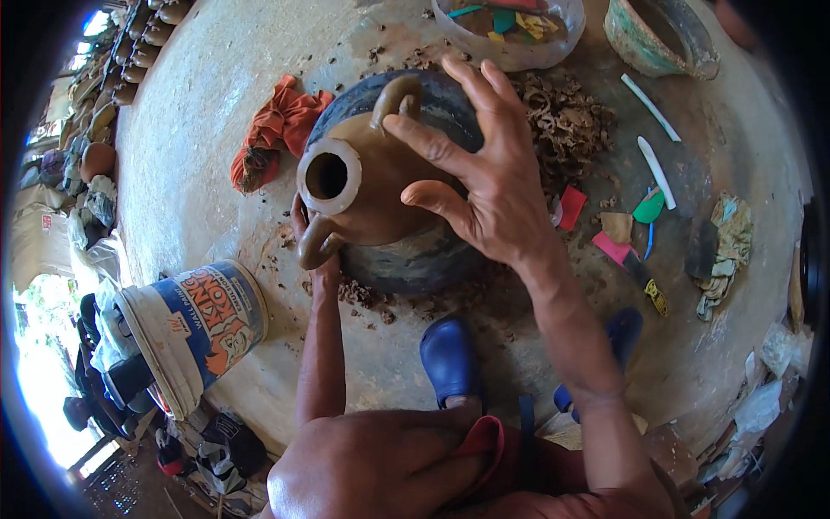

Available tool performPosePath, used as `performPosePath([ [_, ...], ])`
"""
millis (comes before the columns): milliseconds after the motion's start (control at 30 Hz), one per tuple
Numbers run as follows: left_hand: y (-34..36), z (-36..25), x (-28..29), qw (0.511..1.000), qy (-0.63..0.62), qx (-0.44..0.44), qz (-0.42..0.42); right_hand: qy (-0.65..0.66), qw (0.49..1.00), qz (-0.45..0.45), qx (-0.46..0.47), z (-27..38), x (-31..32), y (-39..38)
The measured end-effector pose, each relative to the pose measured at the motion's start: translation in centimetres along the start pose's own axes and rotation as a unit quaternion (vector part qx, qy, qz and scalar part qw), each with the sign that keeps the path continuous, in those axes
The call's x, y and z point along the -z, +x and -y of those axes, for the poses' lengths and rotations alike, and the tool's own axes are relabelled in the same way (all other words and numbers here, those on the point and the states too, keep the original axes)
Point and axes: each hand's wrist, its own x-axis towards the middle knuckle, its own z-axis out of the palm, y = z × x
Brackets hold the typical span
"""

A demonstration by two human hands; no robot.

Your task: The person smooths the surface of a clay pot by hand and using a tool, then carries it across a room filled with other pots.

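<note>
A brown clay jar with a pale-rimmed round mouth and two looped handles rests, mouth tilted toward me, on a dark round turning base. My left hand grips the jar's left side below the lower handle, partly hidden behind it. My right hand is spread over the jar's right side, fingers apart, index fingertip at or near the upper handle; whether it touches I cannot tell.
Around lie a red cloth, clay shavings, a plastic basin, a green bowl, strips, coloured scraper pieces and a rag. A white bucket stands left; stacked pots line the left edge.
</note>
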Motion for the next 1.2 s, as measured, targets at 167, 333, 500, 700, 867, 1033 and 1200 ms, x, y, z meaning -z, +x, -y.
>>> performPosePath([
  [167, 1.2, -3.8, -1.7, 0.997, -0.061, -0.046, 0.024, -0.125, 0.979, 0.051, 0.15, -3.3, -1.0, 2.2],
  [333, 2.6, -7.1, -1.6, 0.945, -0.253, -0.189, 0.081, -0.095, 0.992, -0.009, 0.079, -4.0, -1.2, 1.8],
  [500, 2.9, -6.6, -1.8, 0.948, -0.23, -0.204, 0.086, 0.2, 0.968, -0.047, -0.141, -4.5, -2.5, -1.8],
  [700, 3.2, -5.7, -0.5, 0.947, -0.21, -0.225, 0.088, 0.214, 0.955, -0.135, -0.155, 2.1, -3.1, -2.2],
  [867, 3.1, -7.7, -2.5, 0.943, -0.265, -0.177, 0.094, 0.225, 0.949, -0.094, -0.2, 3.1, -4.2, -1.1],
  [1033, 2.2, -6.9, -1.4, 0.93, -0.211, -0.29, 0.087, 0.018, 0.996, -0.029, -0.078, 1.2, -2.0, -1.9],
  [1200, 3.0, -7.1, -1.5, 0.921, -0.269, -0.265, 0.098, -0.086, 0.996, -0.029, 0.012, -2.0, -0.6, -0.9],
])
